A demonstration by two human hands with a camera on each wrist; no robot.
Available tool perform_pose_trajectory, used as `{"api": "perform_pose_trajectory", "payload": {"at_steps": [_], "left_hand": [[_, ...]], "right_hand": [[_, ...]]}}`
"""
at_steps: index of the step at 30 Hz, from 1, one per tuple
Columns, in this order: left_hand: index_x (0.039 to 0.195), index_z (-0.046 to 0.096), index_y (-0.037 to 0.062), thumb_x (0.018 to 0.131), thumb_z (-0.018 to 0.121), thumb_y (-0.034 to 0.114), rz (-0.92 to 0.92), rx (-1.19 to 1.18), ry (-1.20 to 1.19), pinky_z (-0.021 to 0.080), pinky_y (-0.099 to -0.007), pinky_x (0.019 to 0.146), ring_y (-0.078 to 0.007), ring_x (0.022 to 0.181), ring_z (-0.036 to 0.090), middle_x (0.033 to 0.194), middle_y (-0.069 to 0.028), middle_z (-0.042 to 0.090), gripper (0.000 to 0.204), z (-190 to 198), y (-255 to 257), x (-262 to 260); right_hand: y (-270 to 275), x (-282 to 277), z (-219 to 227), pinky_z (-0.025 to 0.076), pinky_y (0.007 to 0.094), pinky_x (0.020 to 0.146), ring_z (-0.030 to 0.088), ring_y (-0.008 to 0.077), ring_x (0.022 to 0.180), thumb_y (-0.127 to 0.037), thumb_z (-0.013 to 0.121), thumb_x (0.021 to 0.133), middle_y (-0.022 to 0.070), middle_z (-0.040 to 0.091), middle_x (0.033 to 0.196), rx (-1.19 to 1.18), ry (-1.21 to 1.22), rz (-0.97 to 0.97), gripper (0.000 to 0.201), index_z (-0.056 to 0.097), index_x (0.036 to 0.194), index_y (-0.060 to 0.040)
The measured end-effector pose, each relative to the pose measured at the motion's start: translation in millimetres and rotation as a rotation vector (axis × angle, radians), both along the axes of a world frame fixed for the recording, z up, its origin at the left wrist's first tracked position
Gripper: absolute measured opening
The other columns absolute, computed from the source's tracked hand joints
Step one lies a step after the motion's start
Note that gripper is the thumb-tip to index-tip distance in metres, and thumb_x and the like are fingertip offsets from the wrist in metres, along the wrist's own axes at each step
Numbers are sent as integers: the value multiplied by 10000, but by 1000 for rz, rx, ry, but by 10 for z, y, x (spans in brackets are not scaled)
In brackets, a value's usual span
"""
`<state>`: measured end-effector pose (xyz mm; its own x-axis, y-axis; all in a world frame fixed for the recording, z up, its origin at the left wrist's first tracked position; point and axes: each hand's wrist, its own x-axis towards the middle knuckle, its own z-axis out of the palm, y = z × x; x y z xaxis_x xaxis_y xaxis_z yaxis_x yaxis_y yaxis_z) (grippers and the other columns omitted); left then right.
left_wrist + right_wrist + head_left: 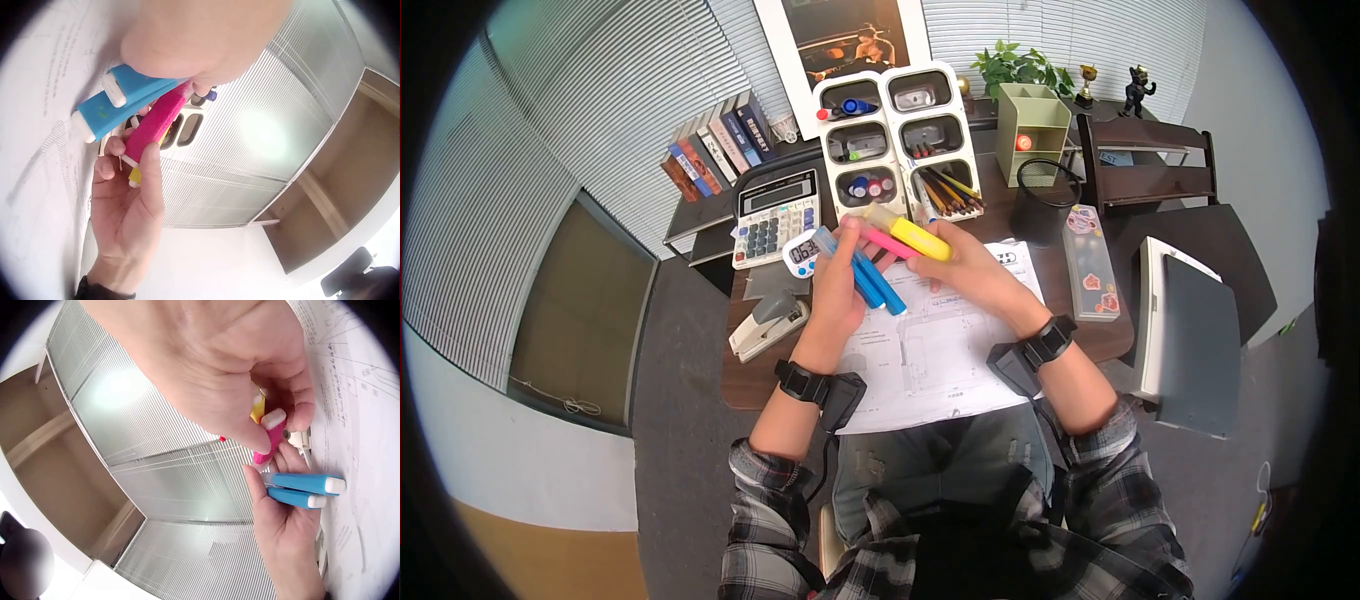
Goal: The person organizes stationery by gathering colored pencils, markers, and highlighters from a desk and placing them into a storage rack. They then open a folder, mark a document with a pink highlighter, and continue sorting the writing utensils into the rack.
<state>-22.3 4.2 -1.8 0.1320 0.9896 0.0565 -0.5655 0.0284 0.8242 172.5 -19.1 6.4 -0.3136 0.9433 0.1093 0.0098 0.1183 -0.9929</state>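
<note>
My left hand point(837, 295) holds two blue highlighters point(306, 484) side by side, their white ends pointing toward the paper. Between thumb and fingers, my right hand point(990, 278) grips a yellow highlighter point(922, 240) and a pink highlighter point(155, 128). The pink one lies across toward the left hand, its far end right at the left thumb and fingertips in the left wrist view. Most of the yellow one is hidden behind the pink there. Both hands are close together above a printed drawing sheet point(940, 365) on the brown desk point(750, 385).
A white organizer point(895, 150) with pens and pencils stands beyond the hands. To the left are a calculator point(778, 222), a digital timer point(801, 255) and a stapler point(768, 325). A black mesh cup point(1045, 215) and a translucent pencil case point(1092, 265) stand right.
</note>
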Motion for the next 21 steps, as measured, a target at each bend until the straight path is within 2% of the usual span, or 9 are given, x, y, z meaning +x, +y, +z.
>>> {"api": "perform_pose_trajectory", "payload": {"at_steps": [5, 7, 8, 10, 14, 21], "left_hand": [[1213, 567, 57, 966, 653, 341, 46, -20, 32, 557, -332, 855, -178, 1072, 613, 1107, -51, 615, 385, 29, -29, 14], [1257, 574, 74, 961, 660, 332, 61, -17, 75, 536, -285, 756, -141, 1008, 594, 1090, -27, 615, 402, 26, -27, -3], [1257, 574, 74, 961, 660, 332, 61, -17, 75, 536, -285, 756, -141, 1008, 594, 1090, -27, 615, 402, 26, -23, -11], [1279, 574, 58, 955, 661, 288, 49, -12, 90, 497, -268, 675, -113, 940, 566, 1057, -18, 613, 407, 27, -16, -25], [1240, 587, 43, 945, 651, 232, 75, -16, 66, 483, -265, 645, -107, 899, 561, 1004, -16, 613, 356, 44, -35, -14], [1209, 585, 30, 932, 602, 177, 57, 12, 30, 477, -256, 626, -94, 773, 558, 947, -24, 610, 314, 21, -9, -39]], "right_hand": [[-23, -7, 42, 492, 250, 629, 568, 94, 730, -174, 739, 893, 30, 579, 865, 13, 23, -49, 349, 538, 1127, -9], [-4, 4, 28, 495, 249, 628, 572, 94, 728, -167, 731, 898, 32, 585, 863, 8, 25, -56, 337, 541, 1127, -9], [6, 9, 21, 497, 249, 626, 575, 94, 726, -159, 724, 902, 35, 591, 861, 2, 26, -63, 325, 544, 1127, -10], [18, 11, 16, 503, 250, 628, 584, 96, 734, -146, 707, 912, 40, 602, 868, 0, 90, -47, 304, 545, 1129, -8], [-4, 11, 79, 521, 255, 635, 609, 104, 775, -111, 656, 941, 53, 630, 895, -42, 203, -47, 259, 541, 1143, 1], [4, 5, 53, 516, 240, 691, 624, 100, 840, -123, 623, 964, 45, 645, 904, 33, 182, -69, 278, 528, 1196, -4]]}}
